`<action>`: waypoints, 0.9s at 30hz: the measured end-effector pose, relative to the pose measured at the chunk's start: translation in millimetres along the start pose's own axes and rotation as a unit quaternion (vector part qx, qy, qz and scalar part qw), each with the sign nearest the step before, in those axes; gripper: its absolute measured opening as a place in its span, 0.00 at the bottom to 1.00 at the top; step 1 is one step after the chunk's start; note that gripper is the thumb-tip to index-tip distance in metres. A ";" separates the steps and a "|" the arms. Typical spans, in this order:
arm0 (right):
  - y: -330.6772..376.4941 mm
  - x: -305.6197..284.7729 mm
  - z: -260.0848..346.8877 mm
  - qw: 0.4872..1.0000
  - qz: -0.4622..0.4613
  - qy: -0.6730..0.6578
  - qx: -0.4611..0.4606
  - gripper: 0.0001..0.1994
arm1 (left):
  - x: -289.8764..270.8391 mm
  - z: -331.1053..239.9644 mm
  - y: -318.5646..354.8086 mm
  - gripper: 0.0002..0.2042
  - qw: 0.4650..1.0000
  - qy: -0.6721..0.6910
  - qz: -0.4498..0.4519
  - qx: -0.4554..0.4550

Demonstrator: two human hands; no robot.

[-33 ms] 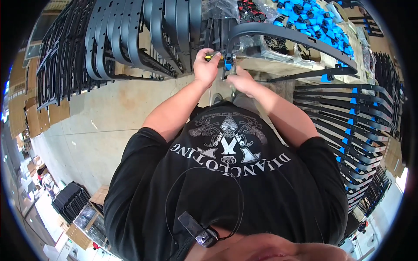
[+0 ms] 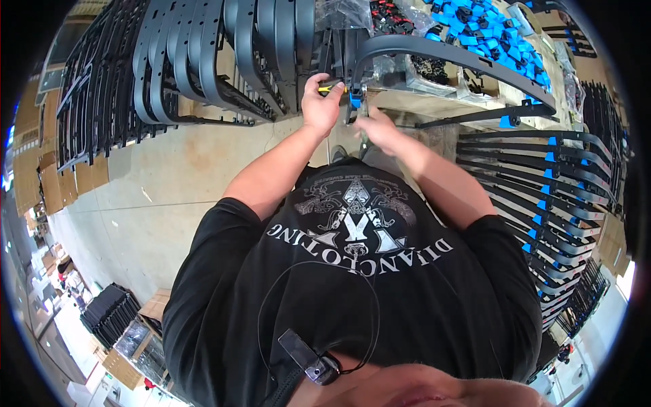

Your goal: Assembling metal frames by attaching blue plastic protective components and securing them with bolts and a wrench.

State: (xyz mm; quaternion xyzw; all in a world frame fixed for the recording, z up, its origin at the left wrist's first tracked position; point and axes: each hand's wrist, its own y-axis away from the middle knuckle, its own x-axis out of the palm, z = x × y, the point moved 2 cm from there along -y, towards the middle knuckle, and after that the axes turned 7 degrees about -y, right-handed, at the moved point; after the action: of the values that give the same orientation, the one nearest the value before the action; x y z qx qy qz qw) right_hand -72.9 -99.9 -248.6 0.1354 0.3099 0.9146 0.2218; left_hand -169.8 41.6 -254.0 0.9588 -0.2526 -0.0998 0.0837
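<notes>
My left hand (image 2: 321, 106) is closed round a small screwdriver-like tool with a yellow and black handle (image 2: 331, 88). Its tip points at a blue plastic clip (image 2: 355, 100) on the end of a dark curved metal frame (image 2: 444, 46). Just right of and below the clip, my right hand (image 2: 377, 130) has its fingers curled. A narrow greyish piece shows beside those fingers, but I cannot make out what it is. The frame arches from the clip to the right, over the bench.
A heap of blue plastic parts (image 2: 485, 30) covers the bench top, beside trays of small black pieces (image 2: 434, 70). Dark frames (image 2: 193, 54) stand in a row at left. More frames with blue clips (image 2: 549, 186) are stacked at right. Concrete floor (image 2: 183, 176) lies below.
My right hand has shifted very slightly left beside the clip. My left hand, its tool and the frame look the same.
</notes>
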 end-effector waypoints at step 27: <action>16.2 -18.3 -16.2 0.969 -0.171 -0.176 -0.006 0.10 | 10.2 44.2 -3.4 0.13 0.997 0.067 0.030 -0.029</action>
State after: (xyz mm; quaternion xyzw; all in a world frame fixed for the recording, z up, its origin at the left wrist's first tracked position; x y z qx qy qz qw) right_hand -68.6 -128.6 -253.0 0.2378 0.2787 0.8269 0.4266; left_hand -169.9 34.6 -298.9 0.9526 -0.2719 -0.0401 0.1307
